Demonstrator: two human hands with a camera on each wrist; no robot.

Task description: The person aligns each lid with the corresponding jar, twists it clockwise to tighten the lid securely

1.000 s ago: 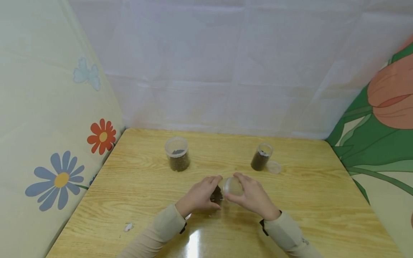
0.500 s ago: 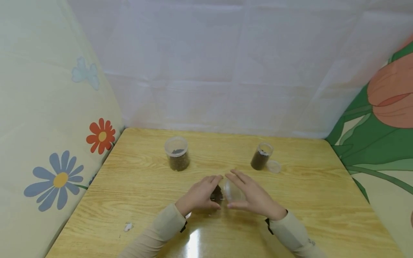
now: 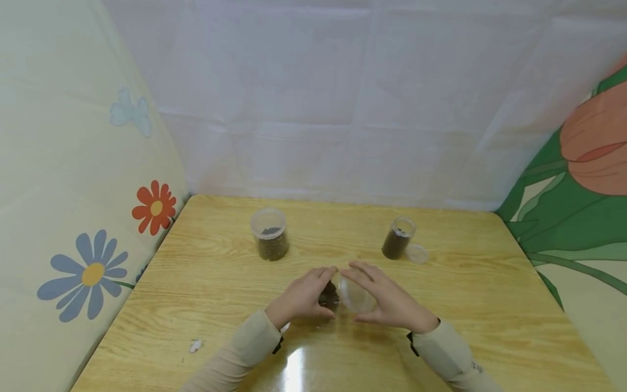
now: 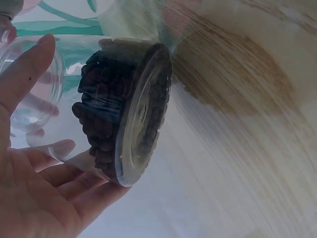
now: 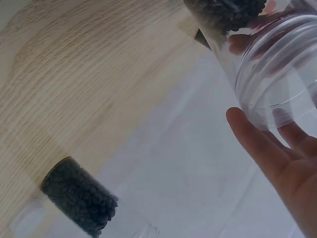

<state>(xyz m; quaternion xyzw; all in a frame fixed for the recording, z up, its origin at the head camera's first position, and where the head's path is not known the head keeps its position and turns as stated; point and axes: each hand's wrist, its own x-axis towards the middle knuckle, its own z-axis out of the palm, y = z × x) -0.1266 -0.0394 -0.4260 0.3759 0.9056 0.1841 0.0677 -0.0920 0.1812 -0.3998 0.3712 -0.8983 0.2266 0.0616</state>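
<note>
Tilted on its side over the table, a clear plastic jar (image 4: pixel 126 111) of dark beans lies in my left hand (image 3: pixel 305 296), whose fingers and thumb curve round its wall. The beans are heaped toward the jar's base. At the mouth end is a clear round lid (image 3: pixel 356 294), which my right hand (image 3: pixel 394 302) holds between thumb and fingers. Seen from the right wrist, the fingertips (image 5: pixel 237 116) lie along the ringed rim of that end. Part of the jar is hidden behind my left hand.
Behind, a wide clear jar (image 3: pixel 271 245), partly filled with dark contents, stands at left. A narrower jar (image 3: pixel 395 243) of dark beans stands at right, beside a loose clear lid (image 3: pixel 417 253). A small white patch (image 3: pixel 196 345) marks the wooden table (image 3: pixel 206 272) at front left.
My right hand has shifted slightly right and changed its hold round the lid, fingers lifting and settling again. The left hand and the jar have stayed almost still.
</note>
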